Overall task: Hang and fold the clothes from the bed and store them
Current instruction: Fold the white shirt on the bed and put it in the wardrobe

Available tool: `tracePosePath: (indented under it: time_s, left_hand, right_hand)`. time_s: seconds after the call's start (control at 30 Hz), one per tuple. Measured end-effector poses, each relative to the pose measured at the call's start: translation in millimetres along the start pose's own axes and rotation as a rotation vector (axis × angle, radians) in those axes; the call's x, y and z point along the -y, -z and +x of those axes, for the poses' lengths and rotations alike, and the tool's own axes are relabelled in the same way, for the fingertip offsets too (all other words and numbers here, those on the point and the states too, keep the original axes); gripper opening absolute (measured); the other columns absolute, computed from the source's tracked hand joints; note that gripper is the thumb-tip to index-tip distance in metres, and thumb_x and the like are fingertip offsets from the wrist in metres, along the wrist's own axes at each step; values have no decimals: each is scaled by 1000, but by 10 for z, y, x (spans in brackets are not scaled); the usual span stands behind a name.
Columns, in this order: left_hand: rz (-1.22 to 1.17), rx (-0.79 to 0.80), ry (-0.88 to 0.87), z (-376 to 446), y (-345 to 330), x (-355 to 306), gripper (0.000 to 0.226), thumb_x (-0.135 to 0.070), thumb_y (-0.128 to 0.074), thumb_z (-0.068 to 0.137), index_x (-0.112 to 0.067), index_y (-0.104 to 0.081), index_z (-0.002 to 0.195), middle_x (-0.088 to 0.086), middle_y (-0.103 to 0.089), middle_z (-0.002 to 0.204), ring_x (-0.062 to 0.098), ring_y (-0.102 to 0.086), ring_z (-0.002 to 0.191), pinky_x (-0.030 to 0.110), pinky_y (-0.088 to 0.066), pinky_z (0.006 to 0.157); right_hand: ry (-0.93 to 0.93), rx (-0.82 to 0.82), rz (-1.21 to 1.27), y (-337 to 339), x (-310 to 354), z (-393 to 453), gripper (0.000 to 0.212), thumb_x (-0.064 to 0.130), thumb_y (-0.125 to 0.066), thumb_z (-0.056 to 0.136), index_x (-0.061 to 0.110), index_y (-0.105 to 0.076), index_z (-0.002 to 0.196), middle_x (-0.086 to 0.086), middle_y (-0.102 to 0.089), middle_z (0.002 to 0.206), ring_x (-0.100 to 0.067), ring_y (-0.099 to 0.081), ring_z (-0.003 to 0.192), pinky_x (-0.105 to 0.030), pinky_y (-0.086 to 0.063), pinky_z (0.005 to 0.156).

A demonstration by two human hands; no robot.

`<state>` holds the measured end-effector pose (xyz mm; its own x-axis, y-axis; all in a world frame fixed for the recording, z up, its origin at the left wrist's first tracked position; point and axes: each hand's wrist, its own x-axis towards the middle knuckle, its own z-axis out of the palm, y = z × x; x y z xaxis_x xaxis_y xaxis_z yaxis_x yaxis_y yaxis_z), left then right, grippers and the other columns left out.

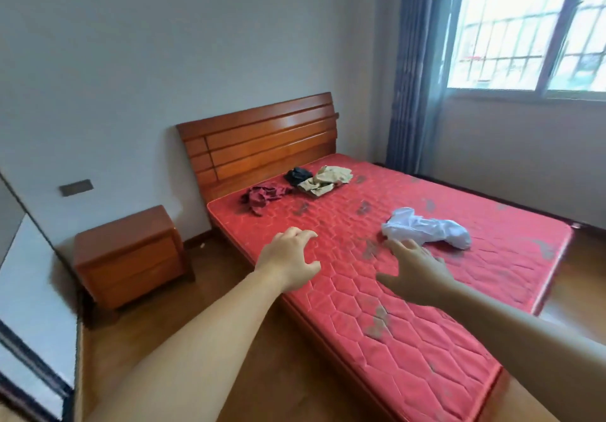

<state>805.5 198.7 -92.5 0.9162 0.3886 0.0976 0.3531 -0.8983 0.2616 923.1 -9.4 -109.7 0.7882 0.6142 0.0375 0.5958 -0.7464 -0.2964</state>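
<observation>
Clothes on bare quilted red mattress (410, 339): white garment (426, 232) crumpled mid-bed; maroon (264, 196), black (297, 175), beige (328, 179) heaps near slatted wooden headboard (262, 146). Left hand (290, 262) and right hand (418, 269) spread, empty, above mattress. Wooden nightstand (131, 257) beside; wood floor (157, 349), blue curtain (416, 70), barred window (531, 28).
</observation>
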Motion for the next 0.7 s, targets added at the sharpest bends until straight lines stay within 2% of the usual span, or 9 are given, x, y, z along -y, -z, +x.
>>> tracePosePath:
  time_s: [0.13,0.3,0.47,0.7]
  left_hand:
    - [11,46,-117,150,-176,-573,60,-44,-58,87,-33,-40,143,-4,-40,144,19,-40,130,40,-41,104]
    - [-9,79,-207,403,-313,-880,60,-43,-59,87,-32,-39,143,-4,-40,144,20,-40,130,41,-42,104]
    - [-53,107,-230,665,-399,-718,60,-44,-59,87,-33,-39,143,-5,-40,144,20,-40,130,41,-42,104]
    - [-92,137,-214,1299,-498,-304,61,-44,-58,87,-31,-39,143,-4,-39,145,21,-39,131,41,-42,103]
  right_hand:
    - [-126,-33,3,274,-540,-236,69,58,-58,82,33,-33,142,2,-37,146,-23,-41,130,-44,-39,99]
    - [-247,-70,-29,507,-921,-349,69,57,-60,82,36,-32,141,2,-37,146,-23,-44,129,-48,-41,100]
    - [-292,-76,-90,504,-861,-149,69,56,-58,83,34,-31,142,2,-37,146,-23,-47,125,-46,-43,98]
    - [-308,-73,-161,324,-673,378,69,56,-57,84,35,-28,143,2,-35,148,-24,-42,130,-47,-40,102]
